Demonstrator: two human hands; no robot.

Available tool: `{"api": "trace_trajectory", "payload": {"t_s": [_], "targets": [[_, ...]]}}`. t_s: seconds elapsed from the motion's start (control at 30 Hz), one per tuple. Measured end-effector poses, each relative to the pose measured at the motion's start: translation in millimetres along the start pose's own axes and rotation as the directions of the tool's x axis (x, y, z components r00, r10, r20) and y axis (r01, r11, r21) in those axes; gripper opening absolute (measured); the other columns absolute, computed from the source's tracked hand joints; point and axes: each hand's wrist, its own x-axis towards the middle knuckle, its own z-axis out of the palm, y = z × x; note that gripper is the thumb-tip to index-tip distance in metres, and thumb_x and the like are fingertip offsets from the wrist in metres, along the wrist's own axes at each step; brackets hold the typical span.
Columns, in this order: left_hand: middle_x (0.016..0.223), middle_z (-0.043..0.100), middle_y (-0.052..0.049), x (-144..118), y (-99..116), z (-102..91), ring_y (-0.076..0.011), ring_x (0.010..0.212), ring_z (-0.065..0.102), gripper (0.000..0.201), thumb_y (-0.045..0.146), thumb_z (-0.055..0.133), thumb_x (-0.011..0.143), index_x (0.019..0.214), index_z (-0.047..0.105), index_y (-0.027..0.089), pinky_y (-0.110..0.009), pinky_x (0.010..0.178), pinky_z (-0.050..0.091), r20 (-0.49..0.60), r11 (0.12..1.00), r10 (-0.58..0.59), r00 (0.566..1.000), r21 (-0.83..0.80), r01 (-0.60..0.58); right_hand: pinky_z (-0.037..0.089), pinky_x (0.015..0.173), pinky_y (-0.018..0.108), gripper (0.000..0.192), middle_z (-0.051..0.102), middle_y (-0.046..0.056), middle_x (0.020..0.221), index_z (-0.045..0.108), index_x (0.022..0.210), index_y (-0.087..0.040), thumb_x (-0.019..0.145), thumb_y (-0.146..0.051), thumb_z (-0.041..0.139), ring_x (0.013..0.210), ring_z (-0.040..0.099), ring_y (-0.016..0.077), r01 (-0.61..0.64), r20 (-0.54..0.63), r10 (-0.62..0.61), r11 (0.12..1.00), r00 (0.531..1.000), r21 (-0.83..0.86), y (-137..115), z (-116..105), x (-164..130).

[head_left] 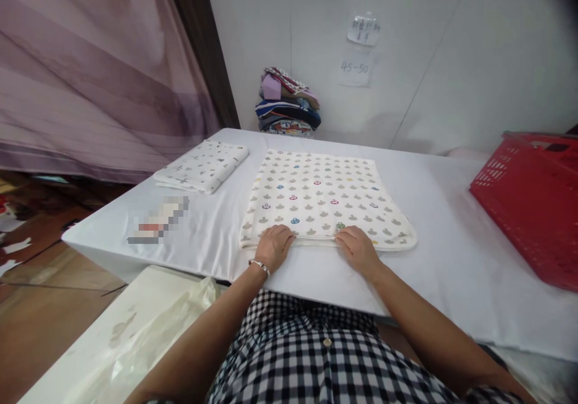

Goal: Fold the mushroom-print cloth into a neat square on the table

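A folded white blanket [311,196] lies flat on the table in front of me. Small grey shapes cover it, with a few blue, red, green and yellow ones among them. My left hand [274,247] grips its front edge left of the middle, fingers on top and close together. On the same edge, further right, my right hand [359,248] pinches the cloth with fingers and thumb. The blanket's front right corner is rounded and lies flat. A second folded white cloth [203,166] with a small dark print rests to the left, apart from both hands.
A white cloth covers the table [442,229]. A red plastic basket [533,205] stands at the right, and a pixelated flat object [158,220] lies at the left. Folded fabrics [289,103] are stacked against the back wall. A white surface with a plastic bag [171,313] adjoins the front left.
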Motion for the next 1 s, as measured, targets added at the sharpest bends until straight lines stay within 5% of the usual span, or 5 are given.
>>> {"api": "trace_trajectory", "payload": {"t_s": [0.7, 1.0], "targets": [[0.098, 0.063, -0.006, -5.0, 3.4, -6.6, -0.0214, 0.092, 0.053, 0.02, 0.031, 0.05, 0.088, 0.1, 0.063, 0.023, -0.037, 0.079, 0.043, 0.093, 0.984, 0.145, 0.985, 0.093, -0.153, 0.042, 0.073, 0.033, 0.024, 0.061, 0.006, 0.087, 0.066, 0.087, -0.021, 0.092, -0.022, 0.043, 0.082, 0.054, 0.0184, 0.03, 0.108, -0.033, 0.999, 0.994, 0.03, 1.5, -1.0, -0.3], [0.093, 0.064, -0.005, 3.2, 2.9, -1.5, -0.0196, 0.086, 0.054, 0.025, 0.027, 0.039, 0.093, 0.096, 0.063, 0.02, -0.034, 0.074, 0.042, 0.114, 0.971, 0.127, 0.985, 0.191, -0.147, 0.042, 0.076, 0.036, 0.016, 0.06, 0.007, 0.093, 0.063, 0.094, -0.02, 0.088, -0.023, 0.049, 0.086, 0.053, 0.0202, 0.061, 0.12, -0.066, 0.997, 0.991, 0.043, 1.5, -3.3, -2.5]]}}
